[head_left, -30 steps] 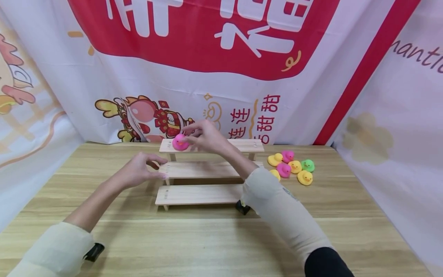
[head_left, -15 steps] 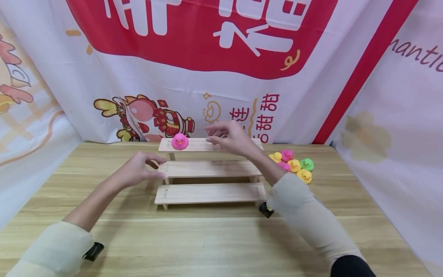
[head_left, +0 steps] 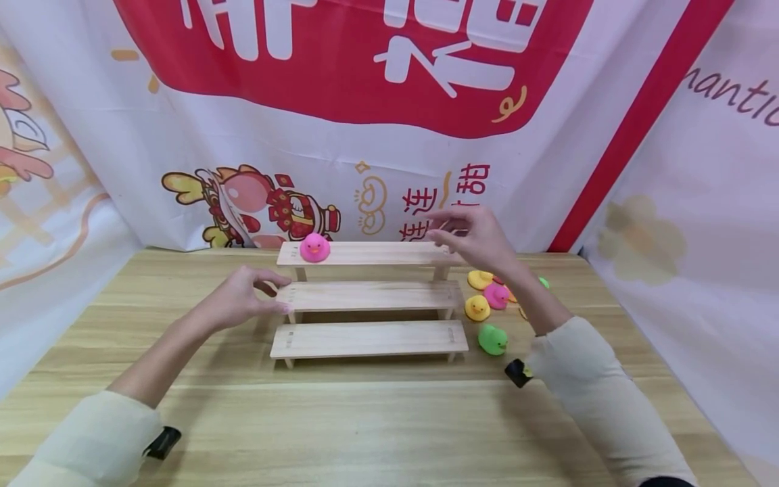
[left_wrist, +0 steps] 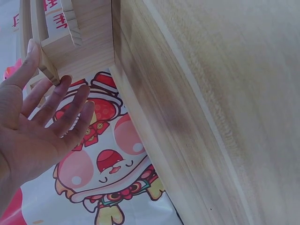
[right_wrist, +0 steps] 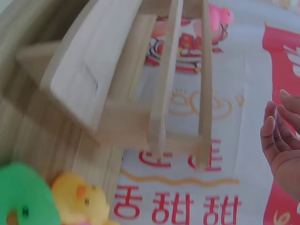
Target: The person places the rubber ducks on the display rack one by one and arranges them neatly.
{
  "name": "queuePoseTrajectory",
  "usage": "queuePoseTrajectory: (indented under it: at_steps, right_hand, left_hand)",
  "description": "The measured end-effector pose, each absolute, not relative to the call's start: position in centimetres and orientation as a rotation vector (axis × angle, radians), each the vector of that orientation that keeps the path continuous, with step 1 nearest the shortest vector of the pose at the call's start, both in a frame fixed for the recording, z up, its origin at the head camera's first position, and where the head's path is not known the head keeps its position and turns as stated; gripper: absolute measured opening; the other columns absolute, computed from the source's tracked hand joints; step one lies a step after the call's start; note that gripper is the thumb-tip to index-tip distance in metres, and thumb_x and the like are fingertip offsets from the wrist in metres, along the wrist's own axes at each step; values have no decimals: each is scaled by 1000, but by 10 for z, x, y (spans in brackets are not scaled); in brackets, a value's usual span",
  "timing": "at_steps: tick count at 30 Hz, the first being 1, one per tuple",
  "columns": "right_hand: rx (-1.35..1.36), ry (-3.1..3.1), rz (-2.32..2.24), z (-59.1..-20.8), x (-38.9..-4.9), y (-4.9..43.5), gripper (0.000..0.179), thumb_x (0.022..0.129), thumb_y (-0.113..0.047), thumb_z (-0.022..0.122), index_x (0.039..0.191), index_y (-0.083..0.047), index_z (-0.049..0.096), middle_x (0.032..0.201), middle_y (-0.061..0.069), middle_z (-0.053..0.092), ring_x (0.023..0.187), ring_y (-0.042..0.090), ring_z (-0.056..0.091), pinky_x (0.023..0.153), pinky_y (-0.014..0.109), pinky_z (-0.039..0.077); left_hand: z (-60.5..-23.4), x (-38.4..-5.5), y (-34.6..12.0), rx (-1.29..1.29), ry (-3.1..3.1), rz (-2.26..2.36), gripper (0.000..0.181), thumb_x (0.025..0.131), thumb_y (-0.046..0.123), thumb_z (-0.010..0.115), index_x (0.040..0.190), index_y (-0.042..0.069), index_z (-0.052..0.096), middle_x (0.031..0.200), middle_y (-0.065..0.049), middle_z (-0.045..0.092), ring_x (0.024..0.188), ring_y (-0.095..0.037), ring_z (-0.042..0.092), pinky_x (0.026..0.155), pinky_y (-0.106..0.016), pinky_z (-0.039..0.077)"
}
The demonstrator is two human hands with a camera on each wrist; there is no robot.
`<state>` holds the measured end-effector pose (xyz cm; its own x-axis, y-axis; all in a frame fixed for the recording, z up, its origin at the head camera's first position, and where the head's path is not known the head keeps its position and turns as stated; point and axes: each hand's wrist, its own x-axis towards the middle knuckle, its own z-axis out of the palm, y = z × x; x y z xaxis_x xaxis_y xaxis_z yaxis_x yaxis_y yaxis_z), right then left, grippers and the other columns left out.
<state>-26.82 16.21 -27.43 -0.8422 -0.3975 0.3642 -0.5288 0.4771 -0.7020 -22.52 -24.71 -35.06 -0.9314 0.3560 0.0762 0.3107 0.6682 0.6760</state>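
Observation:
A small wooden three-step display rack stands on the table by the back cloth. My left hand holds the left end of its middle board, thumb at the front edge and fingers at the back; the left wrist view shows the thumb and fingertips at this board end. A pink rubber duck sits near the left end of the top board, facing forward. My right hand hovers over the rack's right end, fingers loosely bent and holding nothing, apart from the boards in the right wrist view.
Right of the rack lie several rubber ducks: a green duck in front, a yellow duck and a pink duck behind it. My right forearm hides part of the group. A printed cloth hangs behind.
My right hand has let go of the pink duck on the top board and moved right, past the rack's right end. My left hand has stayed at the middle board.

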Motion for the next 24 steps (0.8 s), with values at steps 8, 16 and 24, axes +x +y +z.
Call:
queuePoseTrajectory:
  at_steps: [8, 16, 24]
  right_hand:
    - [640, -2591, 1287, -277, -265, 207, 34, 98, -16, 74, 129, -2, 70, 119, 18, 74, 93, 29, 73, 71, 27, 60]
    - [539, -2673, 1245, -293, -264, 238, 33, 100, -14, 71, 129, 1, 69, 111, 22, 74, 86, 24, 70, 68, 22, 57]
    - [451, -2783, 1195, -315, -264, 265, 31, 98, -11, 72, 125, 4, 70, 113, 24, 73, 96, 37, 70, 73, 24, 59]
  left_hand:
    - [-349, -224, -246, 562, 2806, 1123, 53, 85, 16, 87, 126, -10, 68, 124, -26, 70, 104, -36, 69, 93, -54, 56]
    - [-350, -224, -247, 563, 2806, 1130, 51, 85, 15, 87, 126, -10, 69, 124, -26, 70, 103, -36, 69, 90, -52, 58]
    - [-351, -225, -248, 556, 2802, 1131, 51, 85, 16, 87, 126, -9, 69, 125, -26, 70, 104, -35, 68, 90, -50, 58]
